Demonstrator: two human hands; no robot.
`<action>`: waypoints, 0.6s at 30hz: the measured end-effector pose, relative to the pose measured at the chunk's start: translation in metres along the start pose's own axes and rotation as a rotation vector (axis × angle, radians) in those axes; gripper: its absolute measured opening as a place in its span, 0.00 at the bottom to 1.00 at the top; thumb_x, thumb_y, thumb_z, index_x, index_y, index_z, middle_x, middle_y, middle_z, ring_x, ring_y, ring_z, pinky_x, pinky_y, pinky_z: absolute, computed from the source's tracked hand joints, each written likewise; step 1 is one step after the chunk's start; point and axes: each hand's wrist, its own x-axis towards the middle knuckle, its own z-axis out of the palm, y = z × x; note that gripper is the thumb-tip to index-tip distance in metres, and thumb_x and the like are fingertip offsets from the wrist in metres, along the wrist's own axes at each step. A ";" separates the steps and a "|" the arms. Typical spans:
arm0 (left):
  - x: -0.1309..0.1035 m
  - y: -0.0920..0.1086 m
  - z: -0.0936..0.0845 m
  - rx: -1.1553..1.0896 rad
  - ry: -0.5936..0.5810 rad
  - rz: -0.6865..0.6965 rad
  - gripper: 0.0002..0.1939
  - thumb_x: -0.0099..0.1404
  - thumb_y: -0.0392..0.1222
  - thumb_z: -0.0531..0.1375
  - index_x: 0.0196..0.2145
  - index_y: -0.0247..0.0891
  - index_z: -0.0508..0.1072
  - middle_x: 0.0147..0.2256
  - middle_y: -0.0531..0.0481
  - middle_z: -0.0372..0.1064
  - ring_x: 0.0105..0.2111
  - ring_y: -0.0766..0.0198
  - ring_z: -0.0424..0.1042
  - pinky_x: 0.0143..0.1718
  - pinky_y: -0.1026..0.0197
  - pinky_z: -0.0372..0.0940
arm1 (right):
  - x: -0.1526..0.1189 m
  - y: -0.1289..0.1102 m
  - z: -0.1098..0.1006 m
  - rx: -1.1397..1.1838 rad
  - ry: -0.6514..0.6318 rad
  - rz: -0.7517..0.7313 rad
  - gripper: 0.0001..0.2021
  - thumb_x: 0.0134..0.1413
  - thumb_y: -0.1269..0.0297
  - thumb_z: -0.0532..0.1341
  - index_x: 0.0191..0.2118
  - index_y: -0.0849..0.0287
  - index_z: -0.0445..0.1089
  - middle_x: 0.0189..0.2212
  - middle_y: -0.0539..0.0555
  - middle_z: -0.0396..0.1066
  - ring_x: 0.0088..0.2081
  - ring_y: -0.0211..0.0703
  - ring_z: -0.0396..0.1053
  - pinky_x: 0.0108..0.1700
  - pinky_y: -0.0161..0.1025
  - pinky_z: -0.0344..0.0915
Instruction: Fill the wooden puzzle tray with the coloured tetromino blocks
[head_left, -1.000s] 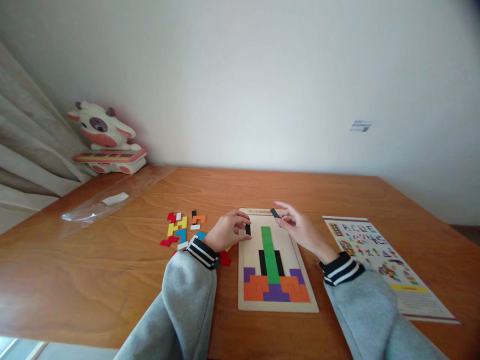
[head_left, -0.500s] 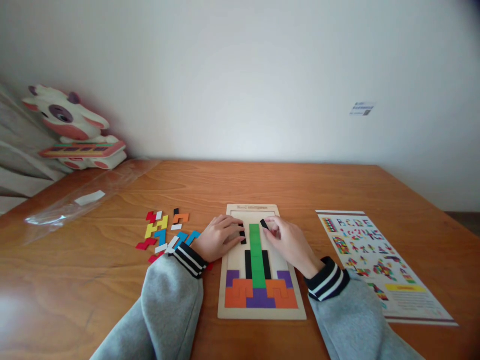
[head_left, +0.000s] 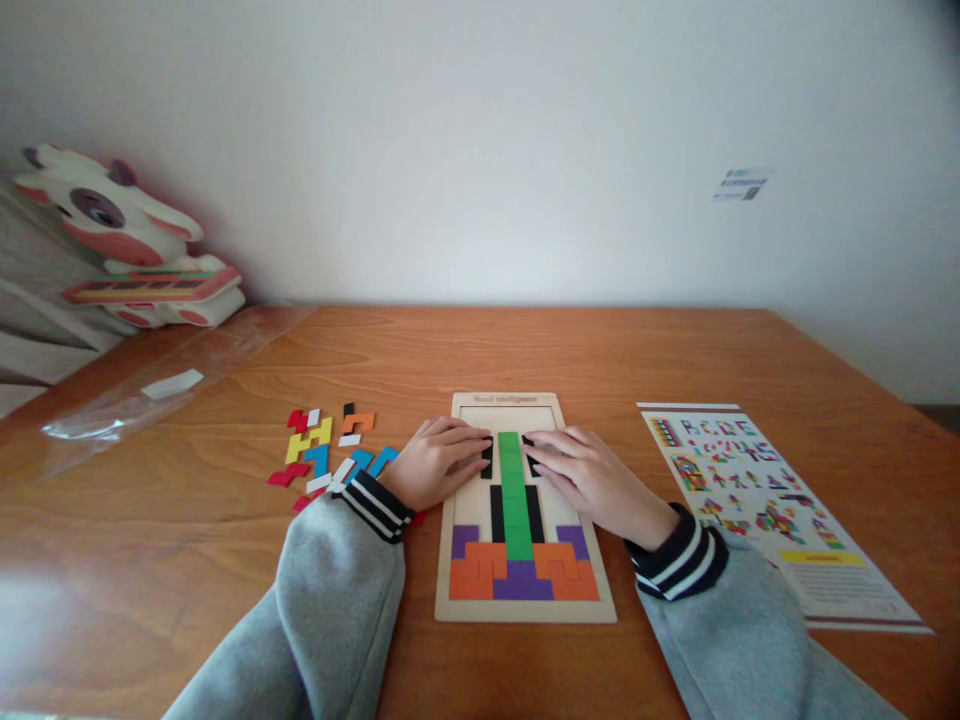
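L hand (head_left: 431,462) has its fingers partly spread, tips touching a narrow black rectangular strip (head_left: 487,462); R hand (head_left: 592,480) likewise, fingers a bit apart, tips over a matching black rectangular piece (head_left: 534,467), partly hidden. Can't tell if either is gripped or just pressed. Both lie on the pale wooden puzzle board (head_left: 525,611), one each side of the long green strip's (head_left: 514,490) far end, w/ gaps b/w. Long axes run approx. near edge to far edge of board, R one slightly tilted; green strip points the same way. Board's own long axis runs toward the table's (head_left: 480,350) far edge. Orange zigzag pieces (head_left: 478,572) sit by the board's near edge, incl. purple block (head_left: 523,583) b/w. Loose multicoloured flat pieces (head_left: 319,460) lie toward table's L edge, printed pattern sheet (head_left: 780,510) toward R edge.
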 end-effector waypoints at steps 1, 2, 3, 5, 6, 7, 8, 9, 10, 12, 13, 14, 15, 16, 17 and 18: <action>0.000 0.000 0.000 -0.003 -0.003 -0.002 0.14 0.72 0.46 0.57 0.50 0.40 0.77 0.51 0.45 0.76 0.49 0.55 0.72 0.51 0.50 0.66 | -0.001 0.000 0.001 -0.008 0.003 -0.010 0.16 0.69 0.65 0.54 0.58 0.56 0.71 0.57 0.57 0.72 0.54 0.53 0.68 0.55 0.56 0.67; 0.000 0.000 0.001 -0.004 -0.002 -0.007 0.14 0.72 0.46 0.58 0.50 0.40 0.77 0.51 0.45 0.76 0.49 0.55 0.72 0.51 0.50 0.66 | -0.002 0.000 0.002 -0.014 0.012 -0.011 0.17 0.69 0.65 0.55 0.58 0.57 0.70 0.57 0.58 0.72 0.54 0.53 0.68 0.56 0.56 0.67; 0.000 0.000 0.001 -0.004 -0.001 -0.013 0.14 0.72 0.47 0.58 0.50 0.40 0.77 0.51 0.45 0.76 0.49 0.55 0.72 0.51 0.50 0.66 | -0.002 0.000 0.003 -0.019 0.023 -0.004 0.17 0.69 0.64 0.55 0.59 0.59 0.70 0.57 0.58 0.72 0.54 0.53 0.69 0.56 0.56 0.67; 0.000 0.001 0.002 -0.002 0.005 -0.024 0.14 0.72 0.47 0.58 0.50 0.41 0.77 0.51 0.45 0.77 0.48 0.55 0.72 0.51 0.50 0.66 | -0.002 0.000 0.004 -0.022 0.039 0.019 0.19 0.68 0.61 0.57 0.60 0.60 0.69 0.58 0.59 0.72 0.55 0.53 0.69 0.56 0.56 0.67; 0.000 0.001 0.002 -0.002 0.008 -0.026 0.15 0.72 0.48 0.58 0.50 0.40 0.77 0.50 0.45 0.77 0.48 0.55 0.72 0.51 0.50 0.66 | -0.001 -0.001 0.005 -0.018 0.041 0.029 0.19 0.68 0.60 0.57 0.60 0.60 0.69 0.58 0.59 0.72 0.55 0.53 0.69 0.56 0.56 0.67; 0.001 0.001 0.002 -0.003 0.009 -0.026 0.15 0.72 0.48 0.59 0.50 0.40 0.77 0.50 0.45 0.77 0.48 0.55 0.72 0.50 0.50 0.66 | -0.001 -0.001 0.005 -0.010 0.040 0.037 0.19 0.67 0.60 0.58 0.60 0.59 0.69 0.58 0.59 0.72 0.55 0.53 0.68 0.56 0.56 0.67; 0.001 0.002 0.002 -0.004 0.008 -0.023 0.15 0.72 0.48 0.59 0.50 0.40 0.77 0.50 0.44 0.77 0.48 0.55 0.72 0.50 0.50 0.67 | 0.000 -0.002 0.005 -0.001 0.040 0.046 0.18 0.67 0.59 0.58 0.59 0.58 0.69 0.58 0.58 0.72 0.55 0.53 0.69 0.56 0.56 0.67; 0.001 0.002 0.002 -0.005 0.006 -0.019 0.15 0.72 0.48 0.59 0.50 0.40 0.77 0.50 0.44 0.76 0.48 0.55 0.72 0.50 0.50 0.67 | 0.000 -0.002 0.005 0.008 0.039 0.053 0.18 0.67 0.59 0.58 0.59 0.57 0.69 0.58 0.58 0.72 0.55 0.52 0.69 0.56 0.56 0.67; 0.001 0.002 0.002 -0.006 0.003 -0.012 0.15 0.72 0.48 0.59 0.50 0.40 0.77 0.50 0.44 0.77 0.48 0.55 0.72 0.50 0.50 0.67 | 0.000 -0.003 0.005 0.015 0.037 0.058 0.18 0.67 0.59 0.58 0.59 0.56 0.70 0.58 0.57 0.72 0.55 0.52 0.69 0.56 0.56 0.66; 0.002 0.002 0.002 -0.006 -0.003 0.002 0.16 0.71 0.48 0.59 0.51 0.39 0.76 0.50 0.44 0.77 0.48 0.55 0.72 0.50 0.50 0.67 | 0.000 -0.003 0.004 0.024 0.031 0.062 0.18 0.67 0.59 0.59 0.58 0.56 0.70 0.57 0.57 0.72 0.55 0.52 0.69 0.56 0.56 0.66; 0.002 0.002 0.001 -0.005 -0.004 0.005 0.16 0.71 0.48 0.59 0.51 0.39 0.76 0.50 0.44 0.77 0.48 0.55 0.72 0.49 0.50 0.67 | 0.000 -0.004 0.003 0.028 0.026 0.060 0.18 0.66 0.59 0.59 0.58 0.56 0.70 0.57 0.57 0.72 0.55 0.52 0.69 0.56 0.56 0.66; 0.002 0.003 0.001 -0.004 -0.004 0.004 0.17 0.71 0.49 0.59 0.52 0.39 0.76 0.50 0.44 0.77 0.48 0.55 0.72 0.49 0.50 0.67 | 0.000 -0.004 0.003 0.031 0.023 0.059 0.18 0.66 0.59 0.59 0.58 0.57 0.70 0.57 0.57 0.73 0.55 0.52 0.69 0.56 0.56 0.66; 0.002 0.003 0.001 -0.003 -0.003 0.000 0.17 0.71 0.49 0.59 0.52 0.39 0.75 0.50 0.44 0.77 0.48 0.54 0.72 0.49 0.50 0.67 | 0.000 -0.004 0.002 0.034 0.021 0.058 0.18 0.66 0.59 0.59 0.58 0.57 0.70 0.57 0.57 0.73 0.55 0.52 0.69 0.56 0.56 0.65; 0.002 0.003 0.001 -0.002 -0.003 -0.007 0.17 0.71 0.49 0.59 0.53 0.39 0.75 0.50 0.44 0.77 0.48 0.54 0.72 0.49 0.50 0.67 | 0.000 -0.004 0.002 0.037 0.020 0.059 0.18 0.66 0.59 0.60 0.58 0.57 0.70 0.57 0.57 0.73 0.55 0.52 0.69 0.56 0.56 0.65; 0.002 0.004 0.001 0.000 -0.004 -0.014 0.17 0.71 0.49 0.59 0.53 0.39 0.75 0.50 0.44 0.77 0.48 0.55 0.72 0.50 0.50 0.67 | 0.000 -0.004 0.002 0.039 0.020 0.060 0.18 0.66 0.59 0.60 0.58 0.57 0.70 0.57 0.57 0.73 0.55 0.52 0.68 0.56 0.56 0.65; 0.002 0.004 0.001 0.001 -0.006 -0.021 0.18 0.71 0.50 0.59 0.53 0.40 0.75 0.50 0.44 0.77 0.48 0.55 0.72 0.50 0.50 0.67 | 0.000 -0.004 0.002 0.040 0.020 0.062 0.18 0.66 0.59 0.60 0.58 0.57 0.70 0.57 0.57 0.73 0.55 0.52 0.68 0.56 0.56 0.65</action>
